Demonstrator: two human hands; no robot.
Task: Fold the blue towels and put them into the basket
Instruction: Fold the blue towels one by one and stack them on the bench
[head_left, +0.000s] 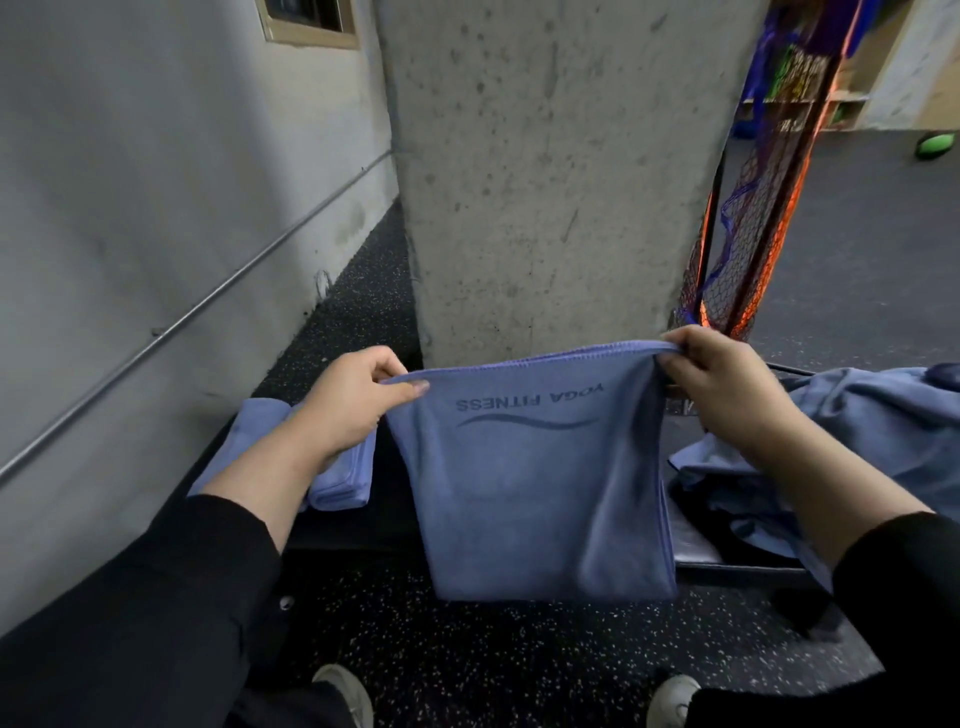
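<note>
Hanging soft blue towel (535, 483), hand-pinched corners

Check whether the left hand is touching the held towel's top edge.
Touching: the head view shows the left hand pinching the held towel's top corner.

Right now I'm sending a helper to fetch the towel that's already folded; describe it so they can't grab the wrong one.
Start at the grey concrete pillar and look down to the dark bench before it. The folded towel lies at the bench's left end, under the left hand. It is a flat stack, unlike the hanging towel or the crumpled heap on the right.
</note>
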